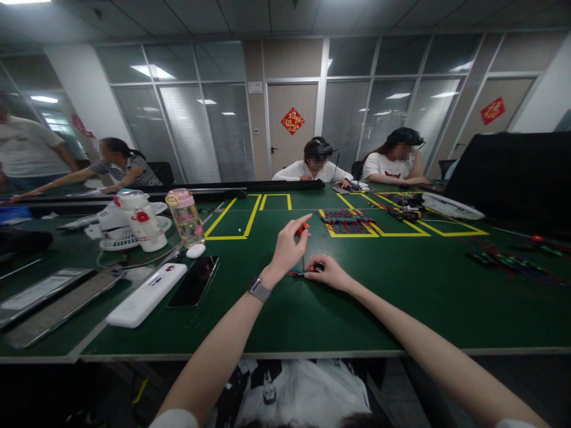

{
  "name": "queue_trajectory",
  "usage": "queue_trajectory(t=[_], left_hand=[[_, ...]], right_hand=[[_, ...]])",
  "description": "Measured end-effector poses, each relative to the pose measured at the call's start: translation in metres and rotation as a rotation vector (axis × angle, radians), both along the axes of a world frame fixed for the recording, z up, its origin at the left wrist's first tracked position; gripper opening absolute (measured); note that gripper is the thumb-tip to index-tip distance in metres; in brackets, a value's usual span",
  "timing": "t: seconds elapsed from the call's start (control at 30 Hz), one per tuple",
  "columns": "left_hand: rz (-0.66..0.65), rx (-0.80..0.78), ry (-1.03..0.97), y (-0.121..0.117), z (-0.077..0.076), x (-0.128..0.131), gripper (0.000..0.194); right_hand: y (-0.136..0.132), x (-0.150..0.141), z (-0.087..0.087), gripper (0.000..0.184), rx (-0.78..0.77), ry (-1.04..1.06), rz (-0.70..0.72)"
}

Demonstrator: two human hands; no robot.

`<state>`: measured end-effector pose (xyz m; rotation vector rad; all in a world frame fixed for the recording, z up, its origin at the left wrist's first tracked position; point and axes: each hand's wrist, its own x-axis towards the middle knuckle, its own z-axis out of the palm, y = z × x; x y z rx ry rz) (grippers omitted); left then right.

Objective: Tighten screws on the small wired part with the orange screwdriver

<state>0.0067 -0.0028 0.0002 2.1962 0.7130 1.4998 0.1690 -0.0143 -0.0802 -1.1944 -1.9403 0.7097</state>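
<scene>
My left hand (288, 246) is raised a little over the green table (357, 297), fingers pinched round the red handle of a small screwdriver (303, 229) whose thin shaft points down. My right hand (329, 271) rests on the table just right of it, fingers closed on a small connector with coloured wires (298, 273) that lies under the screwdriver tip. A watch sits on my left wrist.
At my left lie a black phone (195, 281), a white power bank (146, 295), a white mouse, two bottles (185, 217) and flat trays. A pile of coloured wired parts (347, 221) sits in a yellow-taped box ahead. Several people work at the far side.
</scene>
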Motion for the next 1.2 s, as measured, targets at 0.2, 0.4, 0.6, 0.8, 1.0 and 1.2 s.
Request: queue_trajectory(t=[0.2,0.4,0.6,0.8,1.0,1.2], left_hand=[[0.165,0.132,0.068,-0.004,0.001,0.0,0.042],[0.052,0.021,-0.029,-0.003,0.001,0.002,0.036],[-0.015,-0.124,-0.146,0.004,-0.001,0.003,0.034],[0.22,0.126,0.037,-0.005,0.004,-0.001,0.025],[-0.058,-0.019,-0.026,-0.004,0.004,0.001,0.034],[0.197,0.092,0.017,-0.003,0.004,-0.001,0.026]], right_hand=[[0.0,0.0,-0.001,0.017,-0.005,0.02,-0.015],[0.001,0.0,-0.002,0.019,-0.004,0.038,0.009],[-0.001,0.001,0.001,0.017,0.011,0.002,0.026],[-0.002,0.0,0.002,0.015,0.001,0.01,0.027],[-0.002,0.0,0.002,0.015,-0.008,0.001,0.014],[-0.001,0.001,0.002,0.014,-0.003,-0.01,0.008]])
